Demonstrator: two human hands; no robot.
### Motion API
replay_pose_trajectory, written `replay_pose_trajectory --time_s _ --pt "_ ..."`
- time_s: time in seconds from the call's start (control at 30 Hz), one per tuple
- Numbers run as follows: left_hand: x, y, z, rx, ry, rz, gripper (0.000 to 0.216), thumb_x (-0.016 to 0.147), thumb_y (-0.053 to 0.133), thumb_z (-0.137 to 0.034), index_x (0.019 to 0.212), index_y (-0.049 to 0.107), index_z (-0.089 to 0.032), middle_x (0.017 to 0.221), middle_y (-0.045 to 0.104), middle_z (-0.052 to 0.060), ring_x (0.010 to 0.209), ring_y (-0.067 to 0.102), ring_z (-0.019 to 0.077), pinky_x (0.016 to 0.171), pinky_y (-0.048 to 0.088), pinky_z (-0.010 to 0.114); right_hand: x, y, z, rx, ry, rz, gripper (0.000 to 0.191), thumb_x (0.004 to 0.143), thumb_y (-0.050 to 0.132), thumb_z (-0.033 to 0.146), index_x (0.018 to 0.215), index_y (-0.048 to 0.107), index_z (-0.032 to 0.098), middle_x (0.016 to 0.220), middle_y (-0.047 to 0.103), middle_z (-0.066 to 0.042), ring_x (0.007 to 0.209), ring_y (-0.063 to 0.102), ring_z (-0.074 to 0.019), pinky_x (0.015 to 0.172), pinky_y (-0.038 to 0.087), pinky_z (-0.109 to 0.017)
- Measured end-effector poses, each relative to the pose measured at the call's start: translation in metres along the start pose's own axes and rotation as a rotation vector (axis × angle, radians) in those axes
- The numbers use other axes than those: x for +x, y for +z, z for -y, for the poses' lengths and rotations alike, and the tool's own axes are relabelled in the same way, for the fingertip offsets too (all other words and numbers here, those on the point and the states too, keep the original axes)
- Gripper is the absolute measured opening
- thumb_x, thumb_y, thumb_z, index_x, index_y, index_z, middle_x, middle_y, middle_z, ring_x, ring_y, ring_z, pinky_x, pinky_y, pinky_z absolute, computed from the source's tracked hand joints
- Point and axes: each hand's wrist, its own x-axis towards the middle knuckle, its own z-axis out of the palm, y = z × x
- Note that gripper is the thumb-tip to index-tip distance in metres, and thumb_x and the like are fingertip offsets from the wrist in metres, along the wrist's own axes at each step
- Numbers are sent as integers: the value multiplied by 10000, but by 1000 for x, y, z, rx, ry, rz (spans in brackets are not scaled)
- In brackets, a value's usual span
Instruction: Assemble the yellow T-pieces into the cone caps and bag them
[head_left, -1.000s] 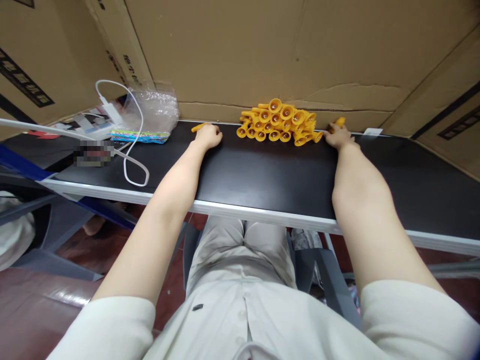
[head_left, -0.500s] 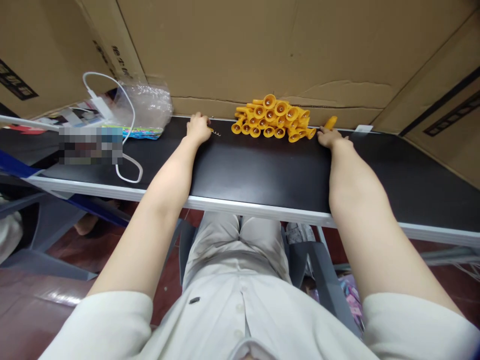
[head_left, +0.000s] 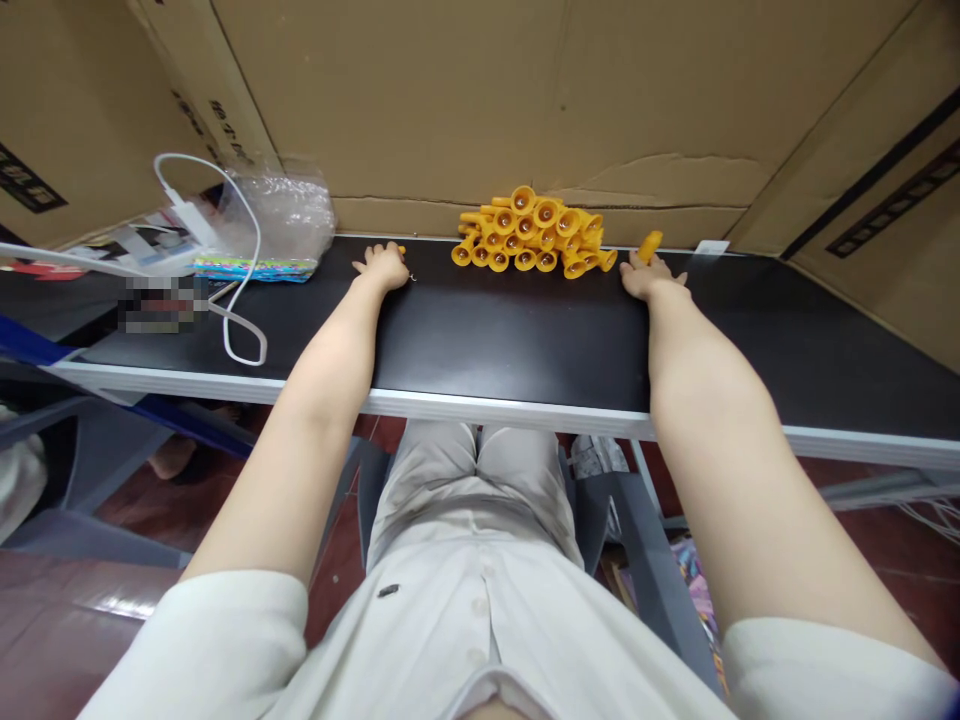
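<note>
My left hand (head_left: pixel 385 268) lies palm down near the back of the black table, its fingers spread. Just past its fingertips a bit of yellow plastic shows, and beside the thumb pokes the tip of a thin metal spiral (head_left: pixel 412 278); my hand covers the rest. Farther right, my right hand (head_left: pixel 649 278) also rests with fingers apart. A yellow plastic piece (head_left: pixel 650 245) stands at its fingers, its lower end hidden by them. Between my hands, closer to the right one, is a stacked pile of yellow flared plastic pieces (head_left: pixel 525 228) with shiny metal inside their bells.
Cardboard panels (head_left: pixel 450 100) wall the back and sides of the table. At the left are clear plastic bags (head_left: pixel 289 215) on colourful flat packs (head_left: pixel 255 270) and a white cable (head_left: pixel 259 220). A small white piece (head_left: pixel 711 248) sits at the back right.
My left hand's fingers have spread and the hand now covers more of the metal spiral. The fingers of my right hand have spread beside the yellow piece. The view has shifted slightly.
</note>
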Motion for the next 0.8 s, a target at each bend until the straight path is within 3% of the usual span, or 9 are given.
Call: replay_pose_trajectory --time_s 0.17,0.3,0.43,0.53,0.63,0.8 --pt "4 0 4 50 24 4 684 1027 453 -249 1695 594 -214 1804 504 240 1731 412 409 1434 306 689 0 2 -2 4 -10 1 702 1241 333 456 1908 312 237 1970 162 -180 1844 180 -351 1446 67 -735" --pt "7 1 4 81 51 27 751 968 518 -221 1715 584 -212 1813 480 265 1743 382 444 1428 293 726 -3 -3 -1 -4 -20 16 701 1241 368 460 1902 327 231 1971 179 -164 1845 168 -364 1455 94 -732" --pt "4 -1 -2 91 55 20 627 991 554 -217 1607 658 -162 1804 465 286 1717 429 448 1429 337 686 -3 -5 -2 68 -26 -16 643 1226 492 408 1839 467 217 1922 334 -185 1802 305 -401 1450 127 -725" --pt "-1 -3 -9 100 83 15 586 1004 560 -179 1580 657 -137 1768 489 303 1695 468 437 1421 376 641 -1 -5 -4 148 -24 -80 532 1180 600 285 1700 628 182 1797 533 -224 1695 494 -395 1412 299 -626" --pt "-4 -5 -14 141 124 49 578 1019 550 -144 1587 652 -141 1731 527 311 1690 484 441 1397 418 619 -1 -6 -6 211 -7 -167 389 1121 648 161 1506 707 159 1630 666 -241 1521 646 -358 1271 464 -496" --pt "-4 -9 -14 214 206 95 590 1027 581 -135 1612 655 -160 1714 546 308 1602 598 458 1324 517 561 -7 -15 -1 321 -23 -343 298 1077 585 -5 1330 638 144 1498 706 -268 1349 689 -298 1124 452 -375"
